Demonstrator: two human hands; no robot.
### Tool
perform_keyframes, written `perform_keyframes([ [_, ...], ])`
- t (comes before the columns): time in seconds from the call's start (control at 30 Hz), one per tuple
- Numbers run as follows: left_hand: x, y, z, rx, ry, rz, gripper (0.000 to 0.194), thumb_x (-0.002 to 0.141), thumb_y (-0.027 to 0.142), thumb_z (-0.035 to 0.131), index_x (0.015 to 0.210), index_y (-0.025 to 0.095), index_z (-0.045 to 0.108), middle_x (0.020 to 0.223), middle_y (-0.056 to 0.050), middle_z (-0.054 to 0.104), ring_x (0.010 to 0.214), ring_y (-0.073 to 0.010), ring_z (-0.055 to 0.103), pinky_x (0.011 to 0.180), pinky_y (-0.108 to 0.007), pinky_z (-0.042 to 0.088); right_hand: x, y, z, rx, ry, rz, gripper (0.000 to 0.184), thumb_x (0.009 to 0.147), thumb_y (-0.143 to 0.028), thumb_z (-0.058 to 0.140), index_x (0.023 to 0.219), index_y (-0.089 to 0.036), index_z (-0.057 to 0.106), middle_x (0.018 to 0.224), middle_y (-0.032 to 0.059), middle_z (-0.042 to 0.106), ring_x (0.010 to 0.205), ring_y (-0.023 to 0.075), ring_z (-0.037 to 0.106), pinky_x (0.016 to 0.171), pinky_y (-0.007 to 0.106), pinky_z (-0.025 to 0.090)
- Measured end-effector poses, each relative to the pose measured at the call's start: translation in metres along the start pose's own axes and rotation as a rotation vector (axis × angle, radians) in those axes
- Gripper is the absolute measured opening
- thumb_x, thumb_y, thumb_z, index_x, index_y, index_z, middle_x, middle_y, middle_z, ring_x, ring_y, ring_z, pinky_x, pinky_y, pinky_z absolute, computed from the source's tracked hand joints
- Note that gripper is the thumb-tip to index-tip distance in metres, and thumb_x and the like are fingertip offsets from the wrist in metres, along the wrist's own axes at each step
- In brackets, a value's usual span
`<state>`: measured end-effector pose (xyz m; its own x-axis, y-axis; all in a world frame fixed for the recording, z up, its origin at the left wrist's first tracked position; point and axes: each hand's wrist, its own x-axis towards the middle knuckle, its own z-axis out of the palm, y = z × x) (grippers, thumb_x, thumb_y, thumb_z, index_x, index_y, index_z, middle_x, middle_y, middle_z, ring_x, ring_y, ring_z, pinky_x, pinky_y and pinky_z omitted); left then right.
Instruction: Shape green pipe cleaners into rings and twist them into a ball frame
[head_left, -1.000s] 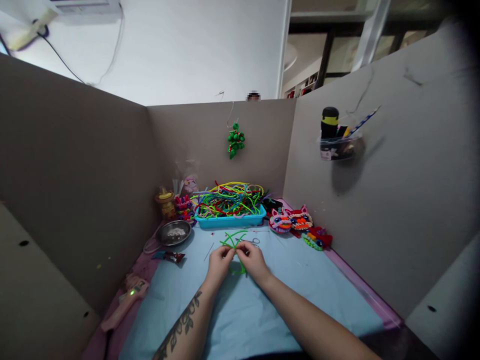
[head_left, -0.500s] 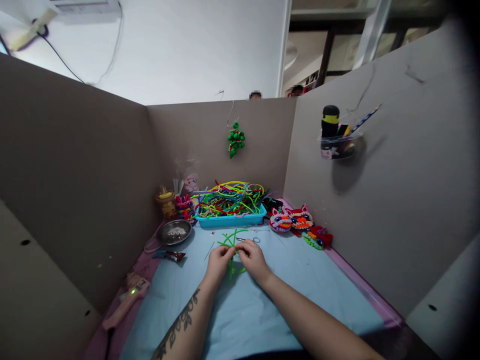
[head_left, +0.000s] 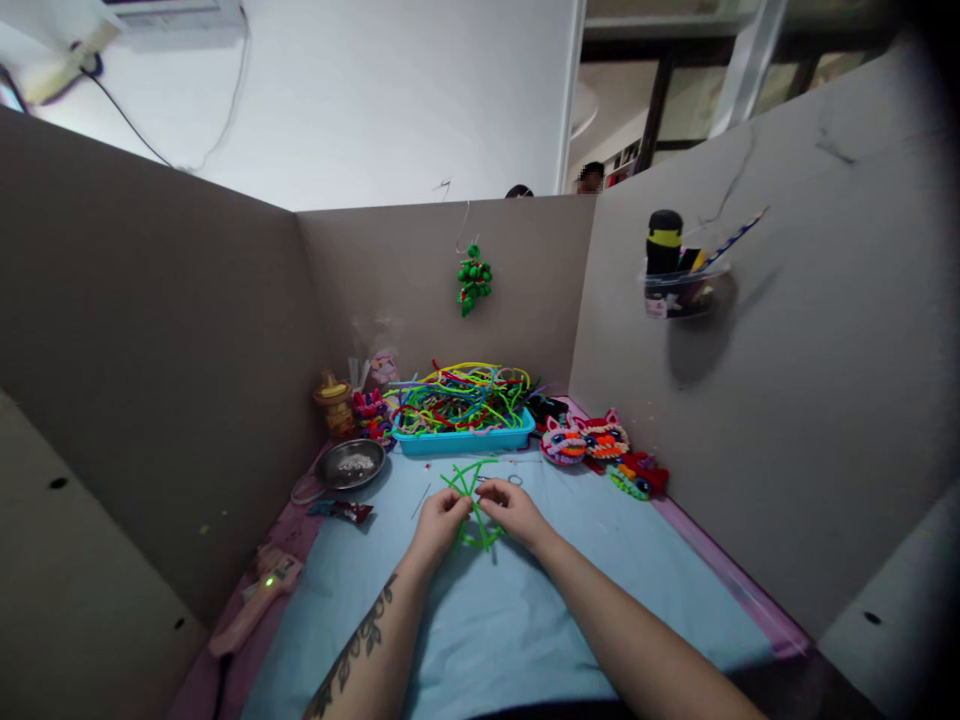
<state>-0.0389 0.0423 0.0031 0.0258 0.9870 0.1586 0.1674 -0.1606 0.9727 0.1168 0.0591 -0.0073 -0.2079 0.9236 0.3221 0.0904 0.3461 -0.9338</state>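
Observation:
Several bright green pipe cleaners (head_left: pixel 486 535) cross one another in a loose bundle above the blue cloth (head_left: pixel 600 600). My left hand (head_left: pixel 442 520) pinches the bundle near its crossing point, thumb against fingers. At the right side of that crossing, my right hand (head_left: pixel 514 510) has its thumb and forefinger curled round a green stem; the exact contact is too small to see clearly. Stem ends stick out beyond my fingers and below them. Just behind my right hand lie scissors (head_left: pixel 514 480), partly covered. A thin dark stick (head_left: pixel 421 500) rests left of the bundle.
A blue tray (head_left: pixel 465 440) heaped with coloured pipe cleaners stands at the back. To its right lie fuzzy pipe-cleaner figures (head_left: pixel 564 442). On the left are a metal bowl (head_left: pixel 351 465) with small white bits, a wrapper (head_left: pixel 341 511) and a pink glue gun (head_left: pixel 259 600). Grey partitions (head_left: pixel 450 330) enclose three sides.
The green stems have turned and shifted between my fingers, with the lower ends now spread to the right. My right fingertips have drawn slightly away from the left ones.

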Motion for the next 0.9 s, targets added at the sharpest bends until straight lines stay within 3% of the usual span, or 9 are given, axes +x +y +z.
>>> perform_keyframes([
  [0.17, 0.001, 0.000, 0.000, -0.001, -0.036, 0.027, 0.021, 0.069, 0.034, 0.057, 0.058, 0.016, 0.055, 0.054, 0.002, 0.053, 0.053, -0.0112, 0.046, 0.054, -0.023, 0.033, 0.001, 0.011, 0.000, 0.155, -0.123, 0.081, 0.023, 0.065, -0.024, 0.062, 0.086, -0.015, 0.061, 0.058, -0.0034, 0.058, 0.052, 0.0099, 0.051, 0.051, 0.021, 0.038],
  [0.37, 0.000, 0.006, -0.003, 0.086, -0.009, 0.058, 0.021, 0.067, 0.032, 0.058, 0.053, 0.017, 0.052, 0.050, 0.002, 0.052, 0.051, -0.0119, 0.045, 0.053, -0.023, 0.032, 0.000, 0.010, 0.000, 0.112, -0.097, 0.064, 0.018, 0.066, -0.020, 0.060, 0.084, -0.016, 0.060, 0.055, -0.0061, 0.052, 0.049, 0.0080, 0.046, 0.049, 0.019, 0.035],
  [0.6, 0.006, -0.002, -0.012, 0.030, 0.104, 0.062, 0.024, 0.070, 0.037, 0.057, 0.057, 0.017, 0.053, 0.053, 0.001, 0.055, 0.053, -0.0127, 0.047, 0.056, -0.024, 0.034, -0.001, 0.008, 0.000, -0.048, -0.028, 0.039, 0.016, 0.064, -0.019, 0.059, 0.079, -0.016, 0.063, 0.064, -0.0018, 0.060, 0.056, 0.0109, 0.050, 0.054, 0.021, 0.038],
  [0.73, 0.008, -0.002, -0.017, -0.018, 0.064, 0.036, 0.024, 0.071, 0.037, 0.056, 0.059, 0.016, 0.053, 0.054, 0.001, 0.055, 0.052, -0.0110, 0.044, 0.055, -0.023, 0.032, 0.000, 0.002, -0.003, -0.059, -0.021, 0.077, 0.008, 0.065, -0.020, 0.058, 0.068, -0.015, 0.063, 0.059, -0.0016, 0.059, 0.055, 0.0110, 0.049, 0.054, 0.022, 0.037],
  [0.9, 0.007, 0.007, -0.023, -0.058, -0.017, 0.019, 0.025, 0.071, 0.037, 0.057, 0.060, 0.016, 0.052, 0.054, 0.003, 0.053, 0.050, -0.0093, 0.039, 0.052, -0.022, 0.029, 0.002, 0.000, -0.010, 0.013, -0.121, 0.139, 0.008, 0.063, -0.021, 0.061, 0.066, -0.014, 0.062, 0.055, -0.0021, 0.056, 0.051, 0.0102, 0.047, 0.051, 0.022, 0.034],
])
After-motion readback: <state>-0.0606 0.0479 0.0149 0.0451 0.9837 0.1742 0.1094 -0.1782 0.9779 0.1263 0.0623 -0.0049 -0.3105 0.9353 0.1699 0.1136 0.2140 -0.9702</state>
